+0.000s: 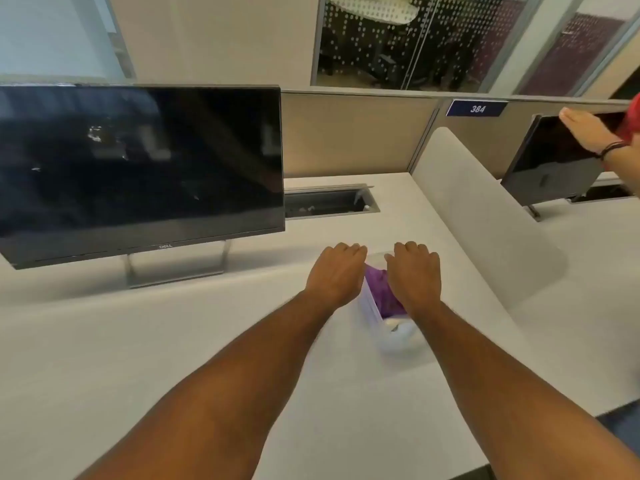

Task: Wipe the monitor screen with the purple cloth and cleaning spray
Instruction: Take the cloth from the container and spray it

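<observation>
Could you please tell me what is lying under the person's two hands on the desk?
A purple cloth shows between the left hand and right hand, beside a blurred white spray bottle. The hands cover the rest.

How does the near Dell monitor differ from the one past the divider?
The Dell monitor stands roughly upright on its open metal stand, nobody touching it; the far monitor leans back, with another person's hand on its top edge. The Dell monitor shows smudges and glare; the far monitor looks plainly dark. The Dell monitor sits left of the grey divider, the far monitor right of it. Both screens are off.
</observation>
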Action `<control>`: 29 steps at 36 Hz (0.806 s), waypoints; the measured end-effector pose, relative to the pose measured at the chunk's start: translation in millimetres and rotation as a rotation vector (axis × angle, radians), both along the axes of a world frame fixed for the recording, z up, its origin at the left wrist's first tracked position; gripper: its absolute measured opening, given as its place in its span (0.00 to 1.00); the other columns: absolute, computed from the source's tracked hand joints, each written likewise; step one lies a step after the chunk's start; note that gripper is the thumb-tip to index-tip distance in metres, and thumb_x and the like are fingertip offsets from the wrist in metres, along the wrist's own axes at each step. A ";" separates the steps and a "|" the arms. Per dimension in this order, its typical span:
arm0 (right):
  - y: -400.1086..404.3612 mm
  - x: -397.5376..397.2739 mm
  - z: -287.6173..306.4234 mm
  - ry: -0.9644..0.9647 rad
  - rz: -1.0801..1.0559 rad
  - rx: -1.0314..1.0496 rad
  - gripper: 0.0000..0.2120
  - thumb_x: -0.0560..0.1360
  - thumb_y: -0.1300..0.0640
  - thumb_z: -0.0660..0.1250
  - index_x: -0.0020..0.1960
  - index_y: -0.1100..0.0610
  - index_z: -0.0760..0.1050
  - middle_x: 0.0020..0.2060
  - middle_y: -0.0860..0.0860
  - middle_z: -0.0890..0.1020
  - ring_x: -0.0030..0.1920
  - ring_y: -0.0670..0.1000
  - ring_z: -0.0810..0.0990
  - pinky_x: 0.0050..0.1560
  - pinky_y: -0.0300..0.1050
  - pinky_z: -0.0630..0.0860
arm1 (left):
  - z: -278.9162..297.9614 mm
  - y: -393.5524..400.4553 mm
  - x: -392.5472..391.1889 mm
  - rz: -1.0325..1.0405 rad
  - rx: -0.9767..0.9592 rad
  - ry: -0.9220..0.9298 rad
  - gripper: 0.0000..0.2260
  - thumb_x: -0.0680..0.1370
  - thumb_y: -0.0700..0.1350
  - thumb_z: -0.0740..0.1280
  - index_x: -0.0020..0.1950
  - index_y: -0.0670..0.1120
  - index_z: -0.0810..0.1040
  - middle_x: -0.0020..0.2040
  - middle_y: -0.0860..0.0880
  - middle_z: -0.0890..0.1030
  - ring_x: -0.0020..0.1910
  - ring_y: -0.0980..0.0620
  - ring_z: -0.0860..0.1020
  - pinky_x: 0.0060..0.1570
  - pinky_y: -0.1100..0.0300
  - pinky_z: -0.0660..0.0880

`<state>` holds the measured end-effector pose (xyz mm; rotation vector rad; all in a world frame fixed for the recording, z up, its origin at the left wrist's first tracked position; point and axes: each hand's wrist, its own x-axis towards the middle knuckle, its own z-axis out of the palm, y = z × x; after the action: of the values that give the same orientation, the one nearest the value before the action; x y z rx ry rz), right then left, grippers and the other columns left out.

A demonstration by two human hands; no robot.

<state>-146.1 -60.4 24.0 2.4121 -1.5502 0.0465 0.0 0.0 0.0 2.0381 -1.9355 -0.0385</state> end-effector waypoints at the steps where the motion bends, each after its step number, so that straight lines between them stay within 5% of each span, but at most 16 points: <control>1: -3.1 -4.7 0.5 0.003 -0.015 -0.012 0.17 0.85 0.45 0.58 0.60 0.55 0.78 0.56 0.52 0.83 0.55 0.53 0.80 0.58 0.48 0.74 | 1.2 -4.2 -2.3 -0.028 0.012 -0.012 0.18 0.78 0.51 0.69 0.67 0.49 0.76 0.63 0.48 0.80 0.58 0.47 0.78 0.60 0.52 0.73; 11: -25.6 -22.8 -17.8 0.082 -0.195 0.227 0.05 0.79 0.60 0.64 0.52 0.56 0.79 0.48 0.52 0.84 0.49 0.54 0.84 0.41 0.43 0.71 | 1.7 -33.3 -29.7 -0.063 0.095 -0.144 0.09 0.78 0.52 0.68 0.46 0.48 0.83 0.42 0.49 0.82 0.42 0.52 0.67 0.41 0.58 0.65; 29: -37.2 -25.6 -41.9 0.060 -0.207 0.401 0.13 0.78 0.60 0.66 0.62 0.57 0.70 0.53 0.52 0.83 0.50 0.54 0.84 0.43 0.44 0.74 | -7.5 -52.2 -51.2 -0.004 0.346 -0.301 0.06 0.78 0.48 0.69 0.53 0.49 0.80 0.52 0.47 0.76 0.54 0.48 0.69 0.51 0.56 0.66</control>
<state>-171.7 -97.6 -17.8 2.4883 -1.9235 -0.4108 -51.2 -52.2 -7.5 2.3757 -2.2439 -0.0758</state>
